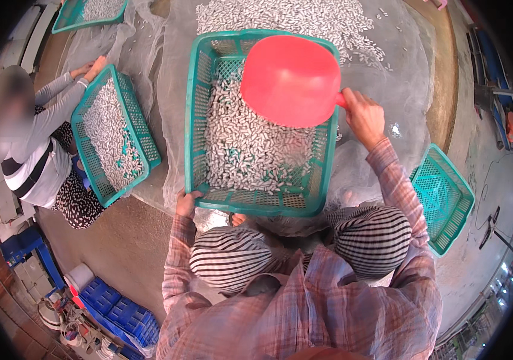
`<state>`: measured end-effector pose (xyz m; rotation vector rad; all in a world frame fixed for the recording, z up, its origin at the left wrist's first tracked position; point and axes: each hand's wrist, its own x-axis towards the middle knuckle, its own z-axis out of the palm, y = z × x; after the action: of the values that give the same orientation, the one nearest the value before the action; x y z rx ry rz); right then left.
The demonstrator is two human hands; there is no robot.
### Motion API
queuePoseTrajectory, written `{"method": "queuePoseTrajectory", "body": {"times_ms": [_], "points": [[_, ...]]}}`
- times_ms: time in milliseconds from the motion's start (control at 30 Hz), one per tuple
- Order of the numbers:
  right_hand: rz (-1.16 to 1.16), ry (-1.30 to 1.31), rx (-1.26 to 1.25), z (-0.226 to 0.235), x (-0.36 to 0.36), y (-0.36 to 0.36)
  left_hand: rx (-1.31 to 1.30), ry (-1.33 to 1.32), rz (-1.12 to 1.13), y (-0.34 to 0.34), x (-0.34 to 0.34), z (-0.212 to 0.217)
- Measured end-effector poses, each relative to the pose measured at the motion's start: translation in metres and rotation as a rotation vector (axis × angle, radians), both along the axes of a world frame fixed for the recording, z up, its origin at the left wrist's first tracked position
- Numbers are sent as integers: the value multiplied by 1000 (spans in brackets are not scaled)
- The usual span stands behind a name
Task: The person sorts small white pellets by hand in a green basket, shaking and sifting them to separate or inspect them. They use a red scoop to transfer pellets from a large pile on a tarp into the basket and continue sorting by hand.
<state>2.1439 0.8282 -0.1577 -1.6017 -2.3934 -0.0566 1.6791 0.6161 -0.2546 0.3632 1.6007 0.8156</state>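
Note:
In front of me is a large green plastic basket (pixel 194 138), its bottom covered by many small, oblong, silvery-white pieces (pixel 244 144). My left hand (pixel 187 204) grips the basket's near left corner, thumb over the rim. By its short handle my right hand (pixel 365 117) holds a red plastic dipper (pixel 292 78) above the basket's far right part. The dipper is turned over, its rounded outside facing up, so its inside is hidden. Blurred pieces show just below it, over the heap.
Beyond the basket, more such pieces (pixel 292 15) lie spread on netting (pixel 388 90). At left a co-worker (pixel 43 144) holds another filled green basket (pixel 151 135); a further one (pixel 58 27) stands far left. An empty green basket (pixel 463 192) sits at right. Blue crates (pixel 118 309) lie lower left.

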Motion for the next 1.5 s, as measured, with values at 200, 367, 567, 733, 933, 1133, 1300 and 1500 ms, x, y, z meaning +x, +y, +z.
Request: {"method": "queuePoseTrajectory", "body": {"times_ms": [200, 367, 567, 733, 933, 1133, 1300, 1500], "points": [[-341, 246, -104, 32, 28, 25, 26, 36, -153, 4, -8, -9], [-509, 738, 89, 126, 105, 62, 170, 185, -438, 18, -14, 0], [-514, 998, -34, 210, 129, 91, 82, 331, -461, 4, -10, -6], [-752, 853, -201, 162, 147, 139, 31, 178, -570, 13, -20, 34], [-766, 276, -233, 38, 172, 229, 367, 600, -315, 187, -9, 120], [-779, 57, -26, -36, 185, 326, 492, 342, -344, 416, 157, 120], [-727, 271, -31, -81, 119, 343, 234, 403, -126, 566, 154, 8], [-666, 212, -17, -79, 154, 339, -91, 1104, -968, 525, 264, -14]]}}
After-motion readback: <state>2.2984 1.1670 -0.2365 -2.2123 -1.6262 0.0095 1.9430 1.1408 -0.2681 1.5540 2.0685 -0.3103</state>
